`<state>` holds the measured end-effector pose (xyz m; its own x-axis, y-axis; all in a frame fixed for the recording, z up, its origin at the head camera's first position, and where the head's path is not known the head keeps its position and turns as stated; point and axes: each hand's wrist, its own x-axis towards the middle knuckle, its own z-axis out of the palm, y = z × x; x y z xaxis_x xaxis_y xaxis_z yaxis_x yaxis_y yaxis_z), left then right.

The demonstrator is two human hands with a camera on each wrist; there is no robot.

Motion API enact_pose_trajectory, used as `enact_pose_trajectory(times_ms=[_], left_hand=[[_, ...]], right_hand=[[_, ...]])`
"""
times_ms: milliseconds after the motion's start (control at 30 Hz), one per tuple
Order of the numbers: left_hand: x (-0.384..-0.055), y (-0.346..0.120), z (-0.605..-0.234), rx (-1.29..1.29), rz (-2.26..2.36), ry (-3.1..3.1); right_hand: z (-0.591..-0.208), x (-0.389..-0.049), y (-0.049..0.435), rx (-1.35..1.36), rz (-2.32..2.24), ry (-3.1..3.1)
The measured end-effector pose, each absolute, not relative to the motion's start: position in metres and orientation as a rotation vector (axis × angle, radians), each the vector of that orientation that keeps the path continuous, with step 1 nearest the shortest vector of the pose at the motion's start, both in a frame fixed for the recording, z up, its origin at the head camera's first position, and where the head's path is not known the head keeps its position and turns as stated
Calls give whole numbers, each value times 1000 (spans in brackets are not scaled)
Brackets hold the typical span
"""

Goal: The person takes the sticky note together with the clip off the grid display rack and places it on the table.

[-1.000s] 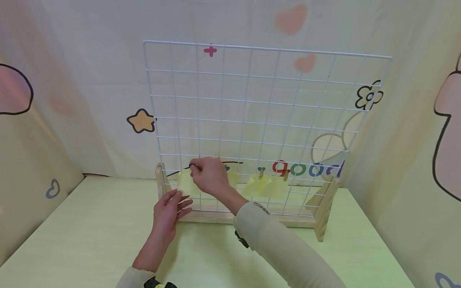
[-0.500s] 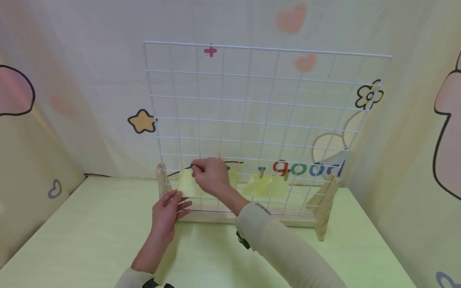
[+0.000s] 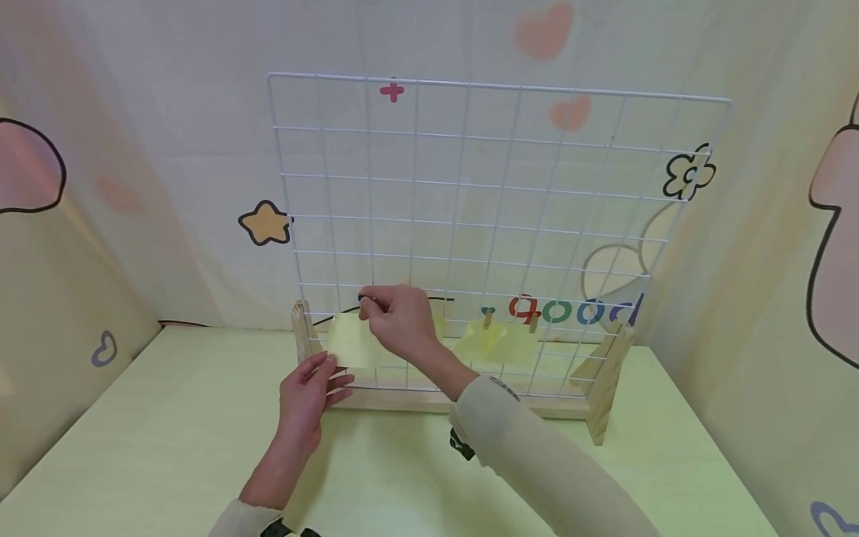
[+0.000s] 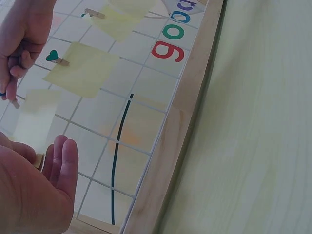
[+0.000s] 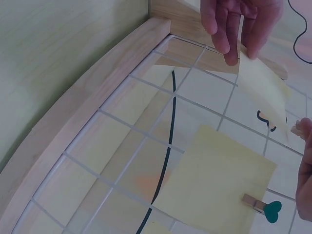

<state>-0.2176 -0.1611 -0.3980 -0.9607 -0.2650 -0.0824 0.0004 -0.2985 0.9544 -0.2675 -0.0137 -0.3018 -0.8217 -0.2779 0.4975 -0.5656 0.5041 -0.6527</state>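
Note:
My left hand (image 3: 305, 395) pinches the lower left corner of a pale yellow sticky note (image 3: 349, 339) between thumb and fingers. The note stands before the lower left of a white wire grid (image 3: 463, 138), its upper edge leaning out in the right wrist view. At its upper right, my right hand (image 3: 406, 321) pinches a small wooden clothespin (image 5: 296, 128); dark blue shows at the fingertips. In the right wrist view the pin sits a little apart from the note. Beside it, another yellow note (image 5: 214, 180) hangs from a clothespin with a green heart (image 5: 263, 207).
Further right on the grid hang more yellow notes (image 3: 517, 344), held by small wooden clothespins (image 3: 533, 324). A wooden stand (image 3: 604, 395) with a long base bar carries the grid on the pale table (image 3: 168, 432). A patterned cloth backdrop (image 3: 201, 246) hangs behind.
My right hand has shifted slightly right, away from the note's upper edge, and now covers the neighbouring green heart in the head view. My left hand has drifted slightly left, still holding the note's corner.

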Motion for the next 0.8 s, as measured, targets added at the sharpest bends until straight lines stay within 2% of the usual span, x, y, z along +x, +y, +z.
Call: enact_pose_trajectory(times_ms=[800], left_hand=[[-182,-175,-389,353,-2276,-1902]], right_hand=[[-302,-228,62,769,1511,-2321]])
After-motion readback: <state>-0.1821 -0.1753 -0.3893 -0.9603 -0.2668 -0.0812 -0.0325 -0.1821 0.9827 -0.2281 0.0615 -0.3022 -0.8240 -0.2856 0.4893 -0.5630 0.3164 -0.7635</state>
